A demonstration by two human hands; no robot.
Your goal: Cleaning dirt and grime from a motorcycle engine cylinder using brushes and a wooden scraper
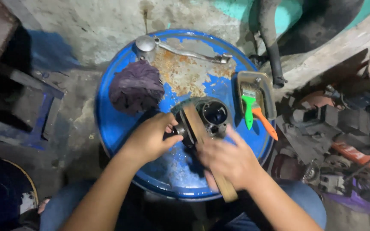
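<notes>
Engine cylinder (208, 116), dark metal w/ round bore facing up, sits near middle of blue drum top (120, 124) serving as counter.

Head view: left hand (148, 139) clamped on cylinder's left side, fingers curled round a small fitting. Right hand (230, 160) wrapped round wooden stick (210, 149) laid across cylinder, blurred, so prob. in motion. Risks, as judged: stick could slip off rim & hit left fingers, since they sit just beside contact point; cylinder could skid on painted, rusty drum top toward edge if left grip loosens. Purple rag (135, 85) near, not under part, so no cushion. Kick lever (185, 51) at far rim; tray (270, 96) w/ green brush (248, 112) & orange-handled brush (265, 124) just right of cylinder, could get knocked off by a wide swing.
</notes>
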